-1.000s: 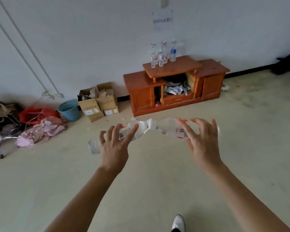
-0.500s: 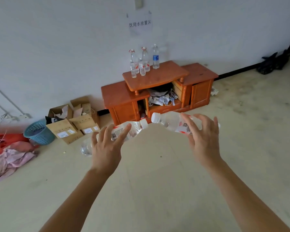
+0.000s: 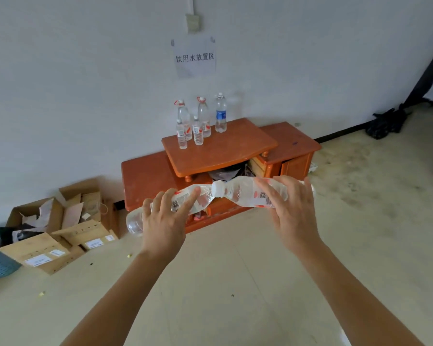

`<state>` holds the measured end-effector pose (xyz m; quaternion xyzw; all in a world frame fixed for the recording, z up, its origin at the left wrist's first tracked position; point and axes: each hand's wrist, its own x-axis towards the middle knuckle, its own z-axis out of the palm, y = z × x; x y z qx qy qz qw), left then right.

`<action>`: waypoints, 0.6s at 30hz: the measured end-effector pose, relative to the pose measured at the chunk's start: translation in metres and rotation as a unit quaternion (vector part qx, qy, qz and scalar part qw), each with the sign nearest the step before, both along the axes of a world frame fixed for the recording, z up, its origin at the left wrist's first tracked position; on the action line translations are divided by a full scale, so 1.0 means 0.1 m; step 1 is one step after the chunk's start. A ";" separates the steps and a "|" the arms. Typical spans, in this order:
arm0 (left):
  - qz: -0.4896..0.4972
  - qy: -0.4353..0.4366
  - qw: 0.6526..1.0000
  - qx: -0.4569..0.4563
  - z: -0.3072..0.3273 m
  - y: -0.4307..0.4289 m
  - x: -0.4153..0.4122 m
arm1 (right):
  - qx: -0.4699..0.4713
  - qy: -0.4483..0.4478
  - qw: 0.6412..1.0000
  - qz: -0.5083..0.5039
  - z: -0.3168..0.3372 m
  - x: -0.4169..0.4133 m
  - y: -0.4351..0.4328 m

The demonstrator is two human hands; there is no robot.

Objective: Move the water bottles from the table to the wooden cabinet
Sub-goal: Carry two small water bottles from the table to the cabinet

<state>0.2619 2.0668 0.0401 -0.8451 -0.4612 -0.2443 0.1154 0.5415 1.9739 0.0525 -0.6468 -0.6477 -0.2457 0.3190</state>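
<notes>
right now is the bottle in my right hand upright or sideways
Sideways. The right hand grips the right-hand bottle lying nearly level, its white cap beside the left-hand bottle gripped by the left hand.

A single head-worn camera is aimed forward and down. The wooden cabinet [image 3: 223,149] is framed well off at 12 o'clock; the left hand [image 3: 164,222] and right hand [image 3: 295,217] are seen close at 7 and 5 o'clock.

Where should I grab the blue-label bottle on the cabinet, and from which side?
Probably grip the blue-label bottle round its labelled middle, coming from the front or right: it stands upright, other bottles crowd its left, the wall is behind.
</notes>
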 end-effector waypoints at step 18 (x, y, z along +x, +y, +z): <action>-0.021 0.015 0.998 -0.053 -0.07 3.66 2.65 | -0.028 0.120 0.992 -0.041 -0.28 2.44 3.64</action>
